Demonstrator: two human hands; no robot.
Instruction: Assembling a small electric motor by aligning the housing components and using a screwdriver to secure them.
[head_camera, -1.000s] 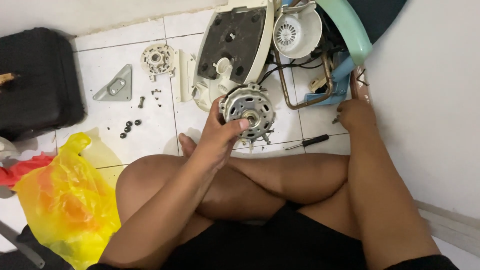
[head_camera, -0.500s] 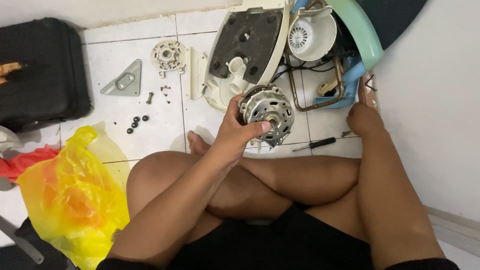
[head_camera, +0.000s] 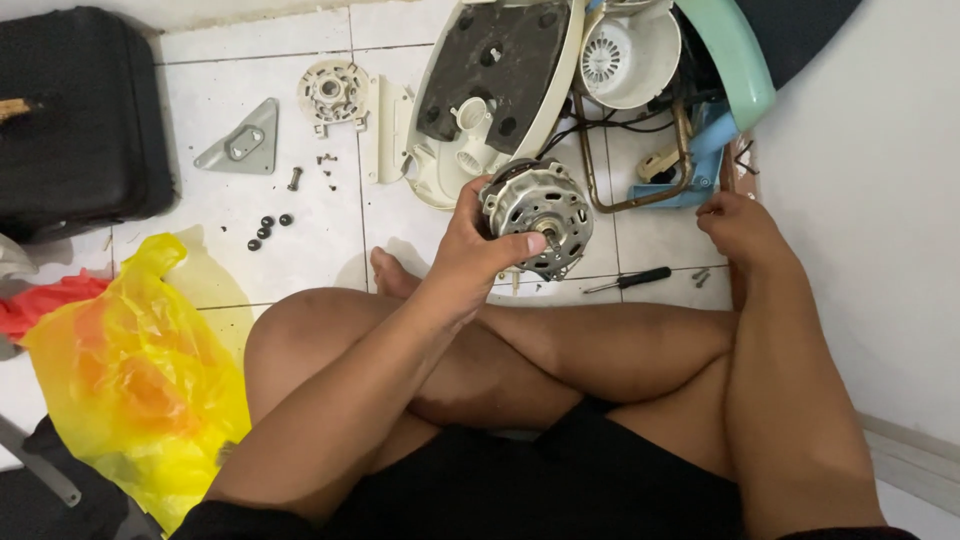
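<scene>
I sit cross-legged on a white tiled floor. My left hand (head_camera: 475, 250) grips a round grey metal motor (head_camera: 538, 212), held up above my shins with its flat face turned toward me. My right hand (head_camera: 738, 228) rests on the floor by the wall, fingers curled near small screws (head_camera: 699, 275); whether it holds anything is hidden. A black-handled screwdriver (head_camera: 630, 280) lies on the tile between the two hands. Beyond the motor sits an upturned cream fan base (head_camera: 490, 90) with a dark underside.
A white fan housing (head_camera: 625, 55), a teal part (head_camera: 735, 55) and copper tubing lie at the back right. A grey triangular bracket (head_camera: 243, 142), round plastic piece (head_camera: 333, 92) and loose screws and washers (head_camera: 268, 228) sit left. A yellow bag (head_camera: 130, 380) and black case (head_camera: 80, 115) are at left.
My left hand has raised the motor off the floor and turned it toward me. The view has shifted so the floor parts sit further right and lower.
</scene>
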